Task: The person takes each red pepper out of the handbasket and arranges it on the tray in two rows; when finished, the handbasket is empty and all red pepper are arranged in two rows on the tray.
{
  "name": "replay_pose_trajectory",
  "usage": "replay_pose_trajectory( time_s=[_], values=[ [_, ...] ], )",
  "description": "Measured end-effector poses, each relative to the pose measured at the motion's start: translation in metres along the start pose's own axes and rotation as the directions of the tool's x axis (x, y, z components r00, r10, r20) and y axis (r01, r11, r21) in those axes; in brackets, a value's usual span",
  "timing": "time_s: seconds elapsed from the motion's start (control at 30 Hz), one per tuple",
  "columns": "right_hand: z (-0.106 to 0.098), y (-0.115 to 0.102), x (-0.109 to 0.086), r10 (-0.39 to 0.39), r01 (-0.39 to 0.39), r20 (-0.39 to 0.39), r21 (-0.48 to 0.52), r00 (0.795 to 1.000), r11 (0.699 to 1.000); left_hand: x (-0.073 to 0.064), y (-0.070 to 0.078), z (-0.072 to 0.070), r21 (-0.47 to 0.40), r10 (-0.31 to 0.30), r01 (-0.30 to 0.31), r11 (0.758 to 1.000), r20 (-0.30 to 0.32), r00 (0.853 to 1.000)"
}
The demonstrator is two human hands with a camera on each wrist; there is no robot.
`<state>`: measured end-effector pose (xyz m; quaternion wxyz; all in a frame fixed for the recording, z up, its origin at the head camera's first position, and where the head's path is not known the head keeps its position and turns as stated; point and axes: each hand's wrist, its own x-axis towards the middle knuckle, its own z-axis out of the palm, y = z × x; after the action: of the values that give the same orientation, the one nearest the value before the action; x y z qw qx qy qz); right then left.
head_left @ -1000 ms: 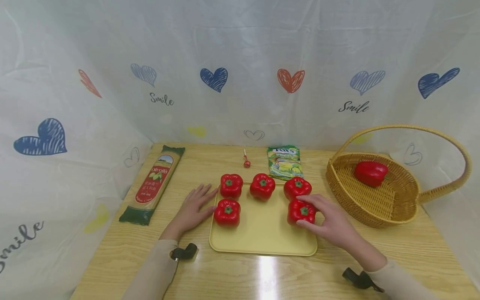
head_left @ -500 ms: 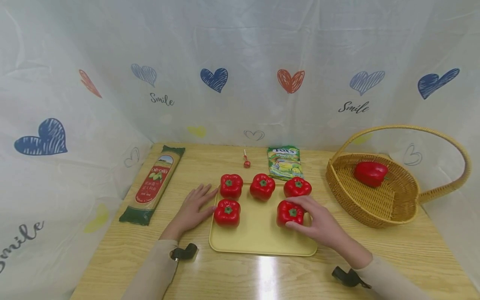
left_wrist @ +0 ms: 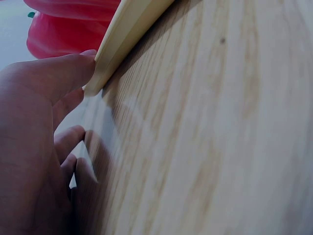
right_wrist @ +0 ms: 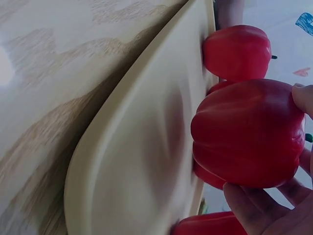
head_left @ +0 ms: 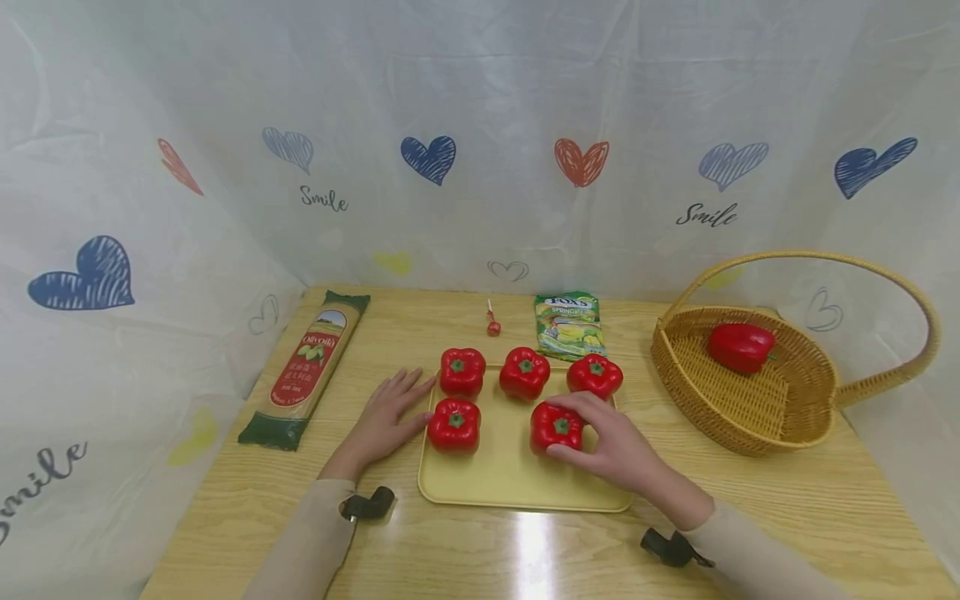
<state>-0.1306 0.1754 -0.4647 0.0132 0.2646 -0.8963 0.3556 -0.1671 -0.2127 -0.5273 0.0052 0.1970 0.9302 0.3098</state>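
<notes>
In the head view my right hand (head_left: 611,442) grips a red bell pepper (head_left: 546,427) over the front middle of a yellow tray (head_left: 517,479). The right wrist view shows thumb and fingers around this pepper (right_wrist: 247,132), with its shadow on the tray. My left hand (head_left: 380,423) lies by the tray's left edge, fingers spread, the thumb at the rim (left_wrist: 110,54). Close to that thumb sits the front-left bell pepper (head_left: 453,427). Along the back edge stand three more, the left one (head_left: 462,372), the middle one (head_left: 525,374) and the right one (head_left: 595,375).
A wicker basket (head_left: 693,412) with a tall handle stands at the right, holding one red pepper (head_left: 741,347). Left of the tray lies a long pasta packet (head_left: 307,371). Behind it are a lollipop (head_left: 493,328) and a green candy bag (head_left: 570,327).
My right hand has carried its bell pepper leftward, from in front of the back-right pepper to the tray's middle. The left hand and the other peppers have stayed in place.
</notes>
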Motion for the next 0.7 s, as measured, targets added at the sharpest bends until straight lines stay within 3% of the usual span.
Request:
replay_pose_trajectory(
  time_s=[0.7],
  values=[
    [0.026,-0.010,0.019,-0.041,0.039,0.023,0.051,0.999,0.998,0.000,0.001,-0.001,-0.007,0.003,-0.003,1.000,0.002,1.000]
  ],
)
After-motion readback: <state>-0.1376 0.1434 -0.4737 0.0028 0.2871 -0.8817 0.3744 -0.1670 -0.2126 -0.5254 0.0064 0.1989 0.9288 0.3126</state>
